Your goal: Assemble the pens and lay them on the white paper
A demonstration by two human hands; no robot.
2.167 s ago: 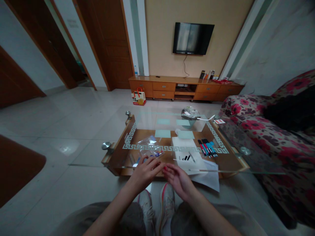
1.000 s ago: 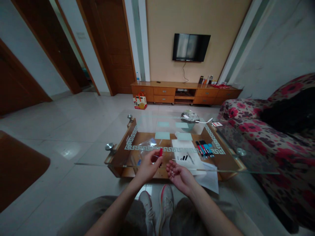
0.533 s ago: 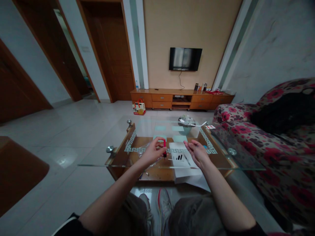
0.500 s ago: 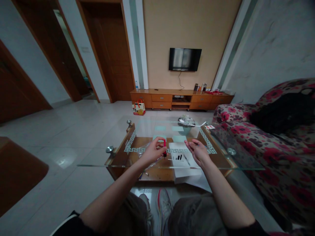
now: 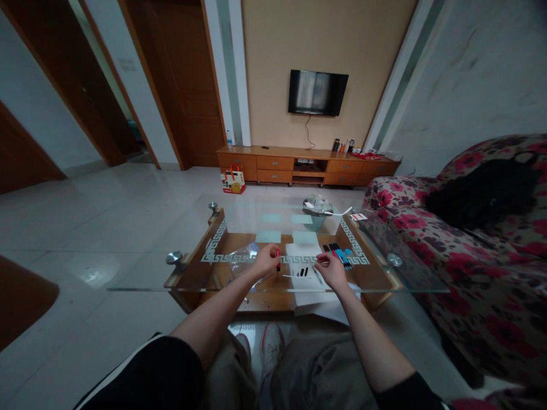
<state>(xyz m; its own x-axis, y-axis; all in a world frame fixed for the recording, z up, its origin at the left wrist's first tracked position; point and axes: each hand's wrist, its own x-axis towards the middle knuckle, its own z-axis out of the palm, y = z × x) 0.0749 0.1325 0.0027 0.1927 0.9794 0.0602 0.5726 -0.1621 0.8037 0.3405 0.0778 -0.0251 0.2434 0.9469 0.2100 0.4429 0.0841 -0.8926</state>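
Note:
My left hand (image 5: 267, 262) is closed on a slim red-and-black pen (image 5: 278, 259), held upright above the glass coffee table (image 5: 141, 280). To its right, my right hand (image 5: 331, 270) has its fingertips pinched together over the edge of a white sheet (image 5: 298, 250); whatever is between them is too small to make out. Small black pieces (image 5: 303, 271) lie on the sheet between my hands, with a thin grey rod (image 5: 317, 275) close to my right fingers. Beyond my right hand a row of blue, black and red pens (image 5: 339, 254) is partly hidden by it.
Left of my left hand lies a crumpled clear plastic bag (image 5: 242, 259). A filled waste basket (image 5: 317, 221) stands past the table's far edge. The flowered sofa (image 5: 397, 225) flanks the right side, and metal glass supports (image 5: 174, 258) rise at the table's corners.
My right hand has turned from palm-up to palm-down and its fingers have drawn together, baring the row of pens. My left hand still grips the pen. The view has shifted slightly.

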